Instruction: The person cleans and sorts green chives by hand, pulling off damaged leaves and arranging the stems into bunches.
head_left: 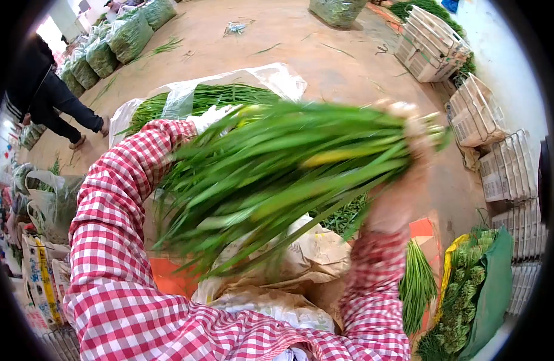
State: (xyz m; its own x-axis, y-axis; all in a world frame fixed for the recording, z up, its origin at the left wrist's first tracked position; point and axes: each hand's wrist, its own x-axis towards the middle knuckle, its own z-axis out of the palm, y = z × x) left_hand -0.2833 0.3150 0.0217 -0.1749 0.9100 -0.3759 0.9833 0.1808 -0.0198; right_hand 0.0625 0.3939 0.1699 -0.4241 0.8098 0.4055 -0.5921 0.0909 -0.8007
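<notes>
So I'm standing here, and the biggest thing is the tan, dusty floor (355,66), with a person in dark clothes (48,93) off to the left. White slatted plastic crates (422,57) line the right wall, greens showing behind them. Clear plastic bags (131,39) packed with greens sit in a row, far left. Near right, an open dark-green sack (498,286) holds small tied green bundles (466,289). Ahead, a white plastic wrap (289,81) has long green stalks (235,95) lying in it.

Then there's the bunch of long, flat green leaves (289,162), up in the air in front of the chest and blurry. Its long axis runs crosswise: pale stem ends by the right hand (415,135), tips fanning left and a bit down. Right hand is clearly nearer the stems, fingers wrapped round them. The left hand in a white glove (214,117) is up against the leafy side, partly covered; can't tell whether it's gripping.
</notes>
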